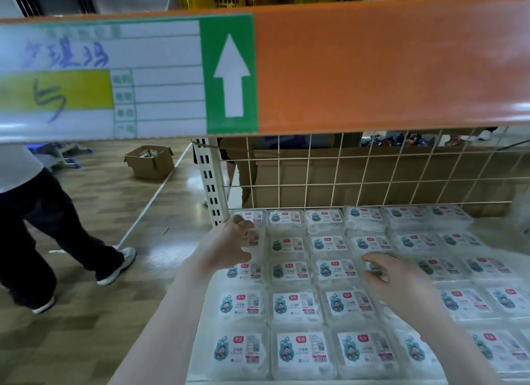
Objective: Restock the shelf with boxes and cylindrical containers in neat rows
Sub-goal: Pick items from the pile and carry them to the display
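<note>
Store shelf (200, 367) of clear boxes (295, 307) in rows; left hand (229, 247) and right hand (401, 284), loosely spread, straightening them; next, nudge strays level

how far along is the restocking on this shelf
Mostly done, it seems: clear boxes already fill the shelf in neat rows back to the wire grid. In hand: the left hand touches the back-left boxes and the right hand hovers over a mid-row one, probably straightening. No cylindrical containers are visible on this level yet.

A shop or stockroom. Below the orange shelf beam (387, 66) with its handwritten stock label (100, 78), packaged goods (295, 307) lie in rows.
</note>
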{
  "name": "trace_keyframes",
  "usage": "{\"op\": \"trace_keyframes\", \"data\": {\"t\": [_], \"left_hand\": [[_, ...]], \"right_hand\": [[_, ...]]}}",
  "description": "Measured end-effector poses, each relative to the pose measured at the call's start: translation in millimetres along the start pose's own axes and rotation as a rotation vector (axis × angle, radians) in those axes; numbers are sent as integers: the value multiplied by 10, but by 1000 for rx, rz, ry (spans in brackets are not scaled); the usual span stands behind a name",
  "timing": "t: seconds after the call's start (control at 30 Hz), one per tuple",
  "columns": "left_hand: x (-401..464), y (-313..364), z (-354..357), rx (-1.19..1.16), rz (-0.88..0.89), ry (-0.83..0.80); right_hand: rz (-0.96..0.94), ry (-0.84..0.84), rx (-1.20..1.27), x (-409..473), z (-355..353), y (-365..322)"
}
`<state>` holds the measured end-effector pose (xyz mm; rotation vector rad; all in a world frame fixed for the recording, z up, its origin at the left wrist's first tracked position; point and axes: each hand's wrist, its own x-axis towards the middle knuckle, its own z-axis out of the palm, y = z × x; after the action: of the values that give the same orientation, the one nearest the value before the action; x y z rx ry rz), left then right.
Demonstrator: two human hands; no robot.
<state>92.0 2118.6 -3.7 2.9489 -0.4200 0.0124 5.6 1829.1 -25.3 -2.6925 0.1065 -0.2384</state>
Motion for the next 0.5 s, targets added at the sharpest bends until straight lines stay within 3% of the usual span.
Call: {"op": "trace_keyframes", "data": {"t": [0.5], "left_hand": [[-44, -26, 122, -35, 25, 64]], "right_hand": [[45, -48, 33, -31, -12, 41]]}}
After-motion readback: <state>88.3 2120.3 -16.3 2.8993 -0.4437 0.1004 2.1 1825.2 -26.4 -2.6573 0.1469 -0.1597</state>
